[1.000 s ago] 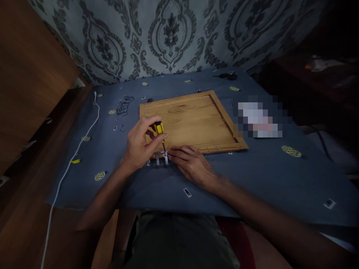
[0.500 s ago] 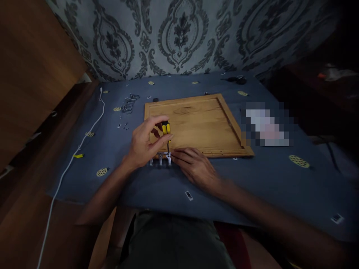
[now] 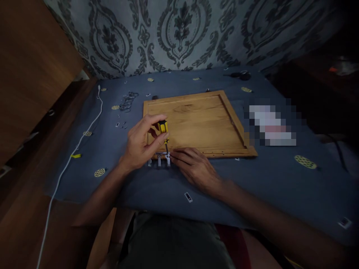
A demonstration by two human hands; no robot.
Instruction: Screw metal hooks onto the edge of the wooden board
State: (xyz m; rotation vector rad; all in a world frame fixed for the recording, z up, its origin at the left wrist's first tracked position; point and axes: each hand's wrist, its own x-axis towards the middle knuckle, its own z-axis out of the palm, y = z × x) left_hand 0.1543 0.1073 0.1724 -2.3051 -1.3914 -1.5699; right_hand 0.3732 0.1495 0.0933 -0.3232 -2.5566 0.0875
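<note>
A wooden framed panel (image 3: 202, 112) lies flat in front of me. My left hand (image 3: 138, 144) grips a yellow and black screwdriver (image 3: 163, 127) by its handle, between thumb and fingers. The shaft points down, slightly tilted, with its tip at a metal hook (image 3: 168, 160) on the panel's near edge. Two more metal hooks (image 3: 159, 160) stick out from that edge, to the left. My right hand (image 3: 196, 168) rests on the near edge with its fingertips closed together beside the hook at the screwdriver tip. Whether they pinch part of it is hidden. Small dark holes run along the edge to the right.
Loose metal hooks (image 3: 129, 100) and tiny screws (image 3: 123, 126) lie left of the panel. A white cable (image 3: 84, 136) with a yellow tag (image 3: 76, 155) runs along the left side. Towards the back right is a dark object (image 3: 242, 76). A blurred-out item (image 3: 272, 125) lies right of the panel.
The view has shifted slightly. The screwdriver's handle leans a little more to the left, while its tip stays at the same hook. Both hands keep their places on the work.
</note>
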